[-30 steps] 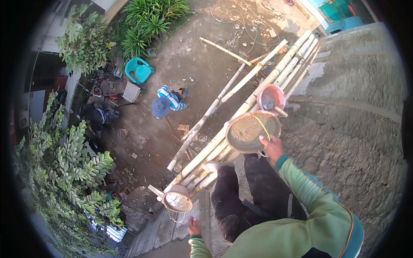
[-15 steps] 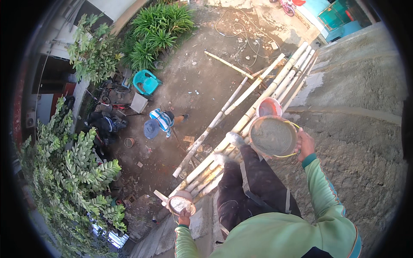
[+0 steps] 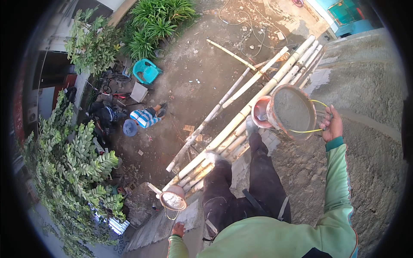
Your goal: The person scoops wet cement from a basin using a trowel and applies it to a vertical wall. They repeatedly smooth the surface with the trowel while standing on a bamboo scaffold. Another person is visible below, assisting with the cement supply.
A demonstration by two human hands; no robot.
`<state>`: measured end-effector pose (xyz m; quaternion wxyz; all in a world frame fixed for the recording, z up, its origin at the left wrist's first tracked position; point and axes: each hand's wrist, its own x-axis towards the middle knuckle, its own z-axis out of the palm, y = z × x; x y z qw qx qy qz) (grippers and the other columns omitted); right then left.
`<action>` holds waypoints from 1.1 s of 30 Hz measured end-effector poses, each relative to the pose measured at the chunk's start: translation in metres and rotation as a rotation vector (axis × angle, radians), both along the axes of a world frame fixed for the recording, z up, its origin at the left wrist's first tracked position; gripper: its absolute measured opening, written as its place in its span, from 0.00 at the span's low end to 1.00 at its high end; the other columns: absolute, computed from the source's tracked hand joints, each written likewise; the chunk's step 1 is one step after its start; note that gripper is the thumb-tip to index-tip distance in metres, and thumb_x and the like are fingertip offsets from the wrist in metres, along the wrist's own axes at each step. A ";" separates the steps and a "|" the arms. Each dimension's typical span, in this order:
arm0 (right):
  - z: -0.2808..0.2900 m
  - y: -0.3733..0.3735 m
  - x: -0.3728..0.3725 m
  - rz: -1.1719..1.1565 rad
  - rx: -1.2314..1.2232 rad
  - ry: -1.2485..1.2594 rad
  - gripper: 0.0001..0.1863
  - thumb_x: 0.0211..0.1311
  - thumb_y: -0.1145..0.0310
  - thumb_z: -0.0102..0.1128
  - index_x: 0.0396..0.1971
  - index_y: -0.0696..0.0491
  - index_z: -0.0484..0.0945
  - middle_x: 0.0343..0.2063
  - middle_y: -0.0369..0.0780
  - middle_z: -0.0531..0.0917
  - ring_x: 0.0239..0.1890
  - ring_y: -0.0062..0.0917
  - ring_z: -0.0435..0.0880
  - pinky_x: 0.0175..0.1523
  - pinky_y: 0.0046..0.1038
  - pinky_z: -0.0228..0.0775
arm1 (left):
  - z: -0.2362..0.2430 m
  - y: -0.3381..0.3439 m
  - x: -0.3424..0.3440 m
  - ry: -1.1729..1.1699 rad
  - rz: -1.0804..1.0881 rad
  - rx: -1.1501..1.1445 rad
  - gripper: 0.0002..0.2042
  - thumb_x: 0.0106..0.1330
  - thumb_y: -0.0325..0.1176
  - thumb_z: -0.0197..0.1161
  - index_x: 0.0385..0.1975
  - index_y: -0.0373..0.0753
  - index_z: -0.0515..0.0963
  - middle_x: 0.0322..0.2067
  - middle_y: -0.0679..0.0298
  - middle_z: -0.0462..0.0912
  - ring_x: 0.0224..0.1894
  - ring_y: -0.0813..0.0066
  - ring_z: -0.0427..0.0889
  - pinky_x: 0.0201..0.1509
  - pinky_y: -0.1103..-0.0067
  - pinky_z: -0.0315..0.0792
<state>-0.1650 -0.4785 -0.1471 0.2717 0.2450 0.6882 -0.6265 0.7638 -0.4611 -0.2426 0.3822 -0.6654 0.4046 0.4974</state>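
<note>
I stand in dusty boots (image 3: 217, 158) on bundled bamboo poles (image 3: 290, 66) high above a yard. My right hand (image 3: 332, 124) grips the yellow handle of a bucket of grey wet mortar (image 3: 292, 109), which overlaps a reddish bucket (image 3: 261, 112) lower behind it. My left hand (image 3: 178, 230), low at left, is empty with loosely bent fingers, below a bucket with pale contents (image 3: 173, 200) and a hanging handle at the poles' left end.
A rough plastered wall (image 3: 361, 99) rises at right. In the yard below, a person in a striped top (image 3: 145, 117) bends near parked motorbikes (image 3: 103, 116), a turquoise chair (image 3: 146, 72), plants (image 3: 86, 172) and a hose (image 3: 245, 21).
My right hand and the mortar bucket have moved right and upward in view. My right leg stepped rightward along the poles. My left hand dropped down-left. The person below shifted left.
</note>
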 end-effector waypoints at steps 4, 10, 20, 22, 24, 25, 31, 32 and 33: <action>-0.096 -0.002 -0.080 0.001 -0.009 -0.008 0.13 0.71 0.60 0.57 0.45 0.53 0.72 0.23 0.27 0.64 0.19 0.12 0.60 0.23 0.21 0.55 | 0.001 -0.015 -0.120 -0.054 0.527 -0.182 0.30 0.68 0.41 0.60 0.68 0.36 0.65 0.50 0.61 0.80 0.45 0.72 0.83 0.38 0.76 0.77; -0.241 -0.001 -0.187 -0.048 0.070 -0.022 0.07 0.73 0.68 0.50 0.46 0.53 0.71 0.22 0.29 0.64 0.19 0.14 0.61 0.23 0.23 0.57 | -0.015 -0.037 -0.165 -0.015 0.484 -0.281 0.29 0.67 0.39 0.61 0.67 0.37 0.66 0.52 0.62 0.80 0.42 0.73 0.83 0.37 0.76 0.76; -0.428 0.015 -0.254 -0.163 0.171 -0.095 0.14 0.71 0.69 0.50 0.52 0.58 0.72 0.36 0.40 0.79 0.28 0.26 0.77 0.29 0.31 0.66 | -0.013 -0.071 -0.237 -0.079 0.396 -0.291 0.24 0.69 0.39 0.60 0.61 0.36 0.69 0.48 0.65 0.80 0.43 0.76 0.83 0.35 0.79 0.75; -0.461 0.061 -0.288 -0.016 0.282 0.036 0.13 0.71 0.69 0.51 0.50 0.59 0.74 0.37 0.41 0.80 0.30 0.27 0.79 0.32 0.33 0.70 | -0.029 -0.078 -0.249 -0.061 0.366 -0.193 0.22 0.70 0.41 0.60 0.61 0.39 0.70 0.49 0.67 0.78 0.44 0.76 0.82 0.36 0.79 0.74; -0.461 0.031 -0.274 -0.079 0.138 -0.076 0.09 0.76 0.65 0.45 0.46 0.54 0.70 0.29 0.36 0.74 0.22 0.23 0.72 0.29 0.31 0.69 | -0.024 -0.078 -0.262 -0.102 0.390 -0.198 0.22 0.70 0.41 0.60 0.61 0.41 0.70 0.49 0.67 0.78 0.44 0.76 0.82 0.37 0.79 0.75; -0.448 0.028 -0.267 -0.067 0.147 -0.065 0.10 0.75 0.67 0.46 0.46 0.56 0.73 0.32 0.38 0.76 0.26 0.26 0.75 0.32 0.31 0.72 | -0.029 -0.079 -0.277 -0.106 0.402 -0.188 0.22 0.70 0.41 0.60 0.61 0.41 0.70 0.50 0.68 0.77 0.44 0.76 0.82 0.37 0.79 0.75; -0.444 0.094 -0.238 -0.077 0.243 0.327 0.13 0.72 0.71 0.50 0.49 0.60 0.77 0.41 0.43 0.82 0.36 0.32 0.84 0.40 0.31 0.76 | -0.080 -0.093 -0.374 -0.031 0.315 -0.270 0.29 0.71 0.39 0.59 0.69 0.35 0.62 0.56 0.62 0.75 0.50 0.74 0.79 0.45 0.77 0.78; -0.475 0.139 -0.226 -0.179 0.315 0.345 0.15 0.71 0.68 0.51 0.51 0.60 0.77 0.42 0.43 0.83 0.38 0.31 0.84 0.42 0.31 0.76 | -0.093 -0.094 -0.382 -0.006 0.267 -0.286 0.30 0.71 0.39 0.59 0.70 0.35 0.62 0.57 0.61 0.75 0.50 0.74 0.79 0.45 0.77 0.78; -0.516 0.185 -0.208 -0.163 0.404 0.214 0.17 0.71 0.66 0.53 0.54 0.59 0.76 0.44 0.43 0.83 0.41 0.31 0.83 0.46 0.32 0.75 | -0.108 -0.094 -0.392 0.022 0.223 -0.299 0.30 0.71 0.38 0.59 0.70 0.34 0.61 0.58 0.60 0.75 0.50 0.74 0.79 0.45 0.77 0.78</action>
